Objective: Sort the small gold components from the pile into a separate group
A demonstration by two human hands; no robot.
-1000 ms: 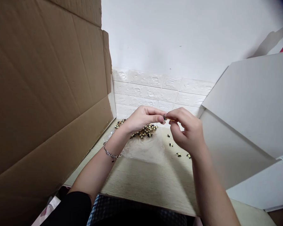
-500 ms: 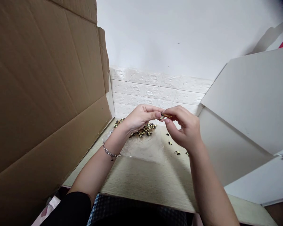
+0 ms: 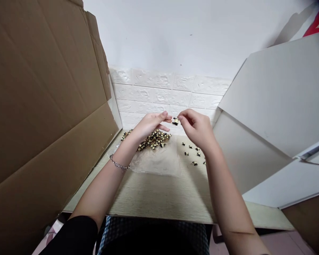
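Note:
A small wound coil (image 3: 175,121) with a pale yellow middle and black ends is pinched at its right side between the thumb and fingertip of my right hand (image 3: 195,126). Just left of the coil, my left hand (image 3: 152,124) has its fingers spread, with the fingertips close to it; whether they touch it I cannot tell. Below my left hand lies a pile of similar coils (image 3: 155,139) with orange-brown wires, on a clear plastic bag (image 3: 156,163). Several single coils (image 3: 186,153) stand apart on the table, to the right of the bag.
A tall cardboard sheet (image 3: 50,88) walls off the left side. White panels (image 3: 276,92) stand at the right, and a white brick-pattern wall (image 3: 154,92) closes the back. The pale table (image 3: 159,198) ends at a front edge near my body.
My left fingers have opened away from the coil, which my right hand now holds alone. The coil's loose wires no longer stick out to the right. The view has shifted slightly.

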